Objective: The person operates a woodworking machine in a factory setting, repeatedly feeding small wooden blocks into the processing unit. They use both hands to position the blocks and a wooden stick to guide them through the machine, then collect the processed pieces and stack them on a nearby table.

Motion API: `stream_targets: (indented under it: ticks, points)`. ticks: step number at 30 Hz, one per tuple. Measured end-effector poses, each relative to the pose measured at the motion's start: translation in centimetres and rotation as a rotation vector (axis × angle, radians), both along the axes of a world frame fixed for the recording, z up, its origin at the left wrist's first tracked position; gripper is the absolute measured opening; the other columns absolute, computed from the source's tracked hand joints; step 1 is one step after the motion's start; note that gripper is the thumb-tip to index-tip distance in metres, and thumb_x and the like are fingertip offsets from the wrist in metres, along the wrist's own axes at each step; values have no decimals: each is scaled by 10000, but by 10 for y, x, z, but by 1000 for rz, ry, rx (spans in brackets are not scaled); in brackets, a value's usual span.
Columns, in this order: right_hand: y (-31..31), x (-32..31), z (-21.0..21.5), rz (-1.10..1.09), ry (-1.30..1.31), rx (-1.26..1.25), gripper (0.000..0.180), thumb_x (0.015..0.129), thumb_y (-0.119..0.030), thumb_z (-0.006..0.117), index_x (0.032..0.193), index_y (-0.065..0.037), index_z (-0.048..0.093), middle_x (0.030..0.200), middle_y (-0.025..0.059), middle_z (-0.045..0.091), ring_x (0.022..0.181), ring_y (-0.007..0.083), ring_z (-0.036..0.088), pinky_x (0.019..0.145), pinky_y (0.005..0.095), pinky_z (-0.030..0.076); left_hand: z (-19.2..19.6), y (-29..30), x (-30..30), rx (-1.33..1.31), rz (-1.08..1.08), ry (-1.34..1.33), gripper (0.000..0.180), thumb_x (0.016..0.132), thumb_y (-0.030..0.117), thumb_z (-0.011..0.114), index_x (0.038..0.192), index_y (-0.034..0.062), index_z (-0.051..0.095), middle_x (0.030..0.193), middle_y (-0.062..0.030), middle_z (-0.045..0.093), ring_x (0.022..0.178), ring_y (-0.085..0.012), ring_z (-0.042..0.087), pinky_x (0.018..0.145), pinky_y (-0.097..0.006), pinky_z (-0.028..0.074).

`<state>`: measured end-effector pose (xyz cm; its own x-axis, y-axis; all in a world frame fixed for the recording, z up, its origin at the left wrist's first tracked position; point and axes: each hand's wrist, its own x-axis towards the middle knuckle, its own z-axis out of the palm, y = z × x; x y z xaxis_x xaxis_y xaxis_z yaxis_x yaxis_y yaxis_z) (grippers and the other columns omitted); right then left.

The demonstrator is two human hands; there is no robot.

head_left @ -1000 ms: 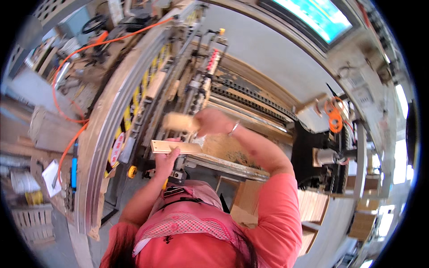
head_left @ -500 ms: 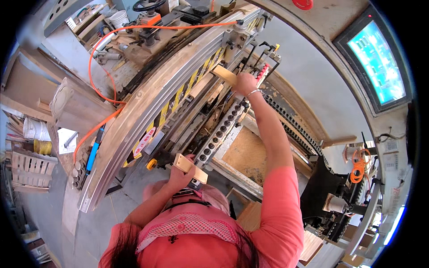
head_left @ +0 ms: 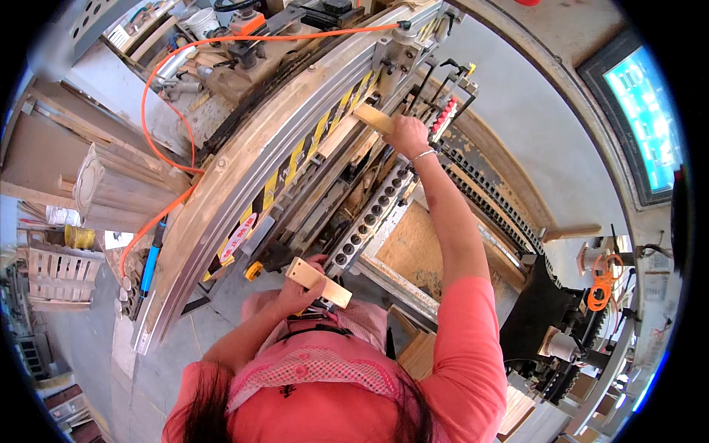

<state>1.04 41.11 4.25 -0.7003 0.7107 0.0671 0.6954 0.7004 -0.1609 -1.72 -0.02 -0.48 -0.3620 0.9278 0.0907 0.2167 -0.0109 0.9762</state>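
Right hand [head_left: 408,136], arm outstretched, grips one block [head_left: 374,118]; left hand [head_left: 297,294], elbow bent, clasps another block [head_left: 331,292]; a holed bar [head_left: 371,218] runs between.

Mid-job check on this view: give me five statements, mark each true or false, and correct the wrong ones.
1. The right hand grips a wooden block. True.
2. The left hand is empty. False: it holds a pale wooden piece.
3. The screen at the upper right is lit. True.
4. The bracelet is on the left wrist. False: it is on the right wrist.
5. The row of red parts lies to the left of the right hand. False: it lies to its right.
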Motion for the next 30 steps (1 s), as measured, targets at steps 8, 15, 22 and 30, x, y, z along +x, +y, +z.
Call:
stream_targets:
  ticks: [8,15,22,30]
  points:
    - [0,-1,15,19,-88,-46,427,637,-422,730,817,-38,682,837,154,662,826,302,642,738,384,518,-1,-2,0,-18,7,49,151,752,34,606,889,14,545,876,-103,555,1034,-310,566,862,-387,441]
    - [0,-4,17,20,-114,-43,411,636,-401,728,845,-49,687,874,157,660,842,294,642,744,381,525,1,0,-1,13,-18,39,159,757,26,601,902,8,537,866,-98,545,1003,-300,571,891,-406,436]
    - [9,-5,7,37,-120,3,445,628,-401,753,855,-28,669,880,172,647,852,312,633,741,391,521,4,0,1,-10,4,-32,136,770,38,602,887,7,539,865,-88,534,1041,-290,548,898,-396,425]
    - [20,-4,14,21,-151,-45,425,644,-387,747,865,-30,682,907,156,652,874,299,634,781,383,520,5,-1,-1,-42,-18,-15,114,774,46,601,872,15,552,882,-79,540,1079,-296,533,877,-376,422]
